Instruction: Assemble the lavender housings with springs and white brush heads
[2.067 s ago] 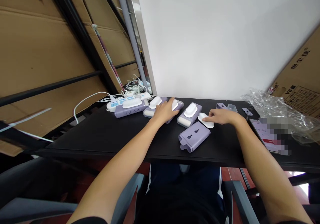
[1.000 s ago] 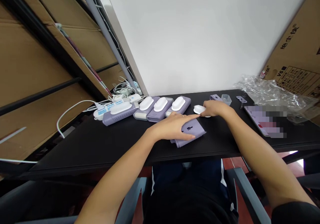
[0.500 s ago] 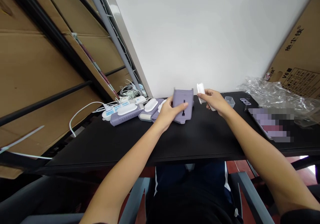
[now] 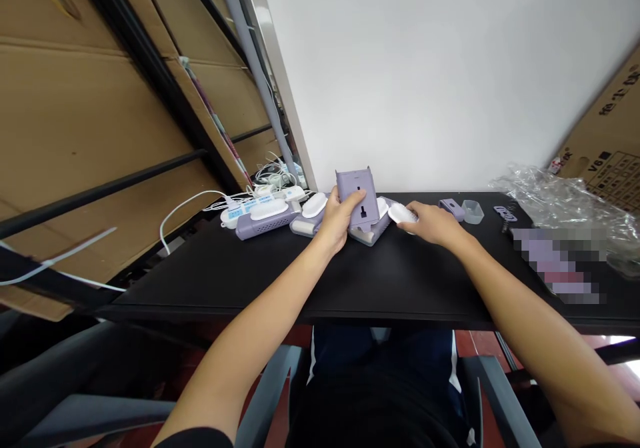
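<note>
At twelve o'clock on the desk (image 4: 400, 281), I have the left hand (image 4: 340, 220) gripping a lilac plastic casing (image 4: 354, 191) nearly upright, the right hand (image 4: 434, 227) closed on a white cap (image 4: 401, 213). A slip could knock the neighbouring casing (image 4: 370, 237) just below.

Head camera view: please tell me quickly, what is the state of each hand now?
Left hand: closed, holding a lilac plastic case upright.
Right hand: partly closed, holding a white oval plastic piece.
</note>
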### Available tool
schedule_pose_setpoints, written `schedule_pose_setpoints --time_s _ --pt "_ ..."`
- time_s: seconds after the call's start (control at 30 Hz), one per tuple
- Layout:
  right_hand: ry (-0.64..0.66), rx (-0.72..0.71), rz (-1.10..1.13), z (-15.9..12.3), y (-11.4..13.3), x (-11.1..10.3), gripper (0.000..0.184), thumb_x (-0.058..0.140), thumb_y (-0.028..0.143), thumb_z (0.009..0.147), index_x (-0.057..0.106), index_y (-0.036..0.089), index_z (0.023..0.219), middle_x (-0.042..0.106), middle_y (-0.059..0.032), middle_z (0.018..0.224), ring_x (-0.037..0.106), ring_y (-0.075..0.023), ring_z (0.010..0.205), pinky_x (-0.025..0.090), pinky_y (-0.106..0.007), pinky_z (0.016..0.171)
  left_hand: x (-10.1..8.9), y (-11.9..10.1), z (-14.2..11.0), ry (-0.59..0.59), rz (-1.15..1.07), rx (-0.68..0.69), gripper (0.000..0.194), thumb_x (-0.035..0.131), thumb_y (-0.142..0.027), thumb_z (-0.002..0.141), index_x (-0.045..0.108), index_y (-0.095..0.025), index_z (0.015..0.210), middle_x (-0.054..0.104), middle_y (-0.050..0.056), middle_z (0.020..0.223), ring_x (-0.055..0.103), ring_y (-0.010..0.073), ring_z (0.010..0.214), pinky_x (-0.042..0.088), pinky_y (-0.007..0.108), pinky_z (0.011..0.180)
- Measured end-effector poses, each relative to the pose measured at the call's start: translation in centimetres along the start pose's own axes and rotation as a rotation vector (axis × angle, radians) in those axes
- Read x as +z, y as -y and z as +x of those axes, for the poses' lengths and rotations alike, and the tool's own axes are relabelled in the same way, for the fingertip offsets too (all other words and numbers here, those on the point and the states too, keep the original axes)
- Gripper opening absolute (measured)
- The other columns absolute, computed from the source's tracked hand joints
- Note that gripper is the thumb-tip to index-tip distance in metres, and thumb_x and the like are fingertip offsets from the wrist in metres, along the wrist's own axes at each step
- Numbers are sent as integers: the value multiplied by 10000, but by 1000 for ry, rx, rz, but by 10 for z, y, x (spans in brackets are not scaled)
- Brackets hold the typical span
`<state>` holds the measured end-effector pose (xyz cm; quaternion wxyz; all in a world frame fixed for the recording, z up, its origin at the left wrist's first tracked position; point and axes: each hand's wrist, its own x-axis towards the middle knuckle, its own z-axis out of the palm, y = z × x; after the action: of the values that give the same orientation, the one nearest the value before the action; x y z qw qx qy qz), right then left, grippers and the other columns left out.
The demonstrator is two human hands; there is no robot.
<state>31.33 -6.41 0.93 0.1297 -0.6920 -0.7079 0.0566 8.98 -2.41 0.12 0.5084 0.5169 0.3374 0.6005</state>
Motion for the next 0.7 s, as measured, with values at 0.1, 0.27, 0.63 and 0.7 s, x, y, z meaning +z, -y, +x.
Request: schedule_pose_setpoints --time_s 0.1,0.27,0.63,0.7 --pt "98 -31 -49 1 -5 -1 450 673 502 898 664 240 1264 746 -120 1255 702 -336 1107 503 -394 862 -1 -3 -4 50 166 143 506 792 -443 807 604 -217 1219 733 77 1220 711 247 1119 587 379 961" --pt "-132 121 412 2 -6 -14 382 554 473 932 609 221 1214 732 -105 1077 703 -280 947 527 -374 781 2 -11 -21 115 665 421 539 758 -410 860 599 -255 1351 736 57 1257 698 261 1133 534 382 1006" --pt "-118 185 1220 3 -6 -28 200 546 307 937 488 260 1122 684 -4 848 637 -153 583 467 -233 416 1 -10 -28 280 1242 723 534 689 -295 937 576 -302 1459 669 25 1450 645 263 1301 509 391 1098" --pt "-150 155 1195 3 -4 -24 201 594 390 938 510 260 1066 637 19 765 571 -127 525 347 -194 370 1 -12 -29 286 1279 711 540 688 -304 938 574 -303 1465 672 23 1446 653 266 1286 514 393 1089"
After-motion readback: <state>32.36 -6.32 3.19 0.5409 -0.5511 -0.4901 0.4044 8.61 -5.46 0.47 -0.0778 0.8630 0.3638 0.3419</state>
